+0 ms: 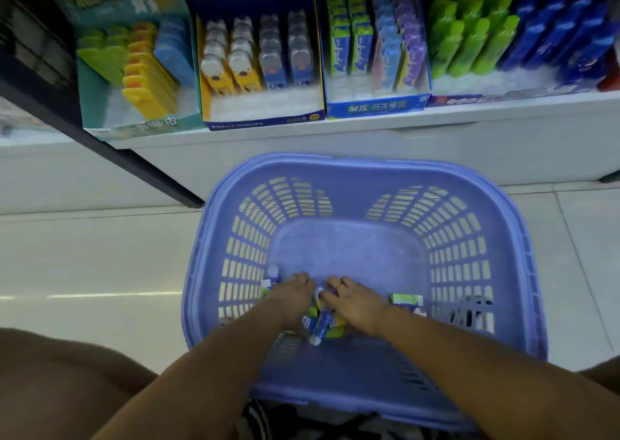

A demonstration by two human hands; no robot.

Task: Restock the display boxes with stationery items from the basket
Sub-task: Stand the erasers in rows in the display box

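A purple plastic basket (365,174) stands on the floor below the shelf. Both my hands reach down to its bottom. My left hand (293,293) curls over small blue, white and green stationery packs (320,325) piled at the near side. My right hand (352,297), with a ring on one finger, lies beside it with fingers bent on the same pile. Whether either hand grips a pack is hidden. One more green and white pack (406,300) lies to the right. Display boxes (261,117) of erasers and correction items line the shelf above.
The white shelf (436,127) holds a teal box (141,70) at left, then blue boxes, then green and blue bottles (469,36) at right. A dark shelf post (100,144) runs diagonally at left. Pale floor tiles (100,265) surround the basket.
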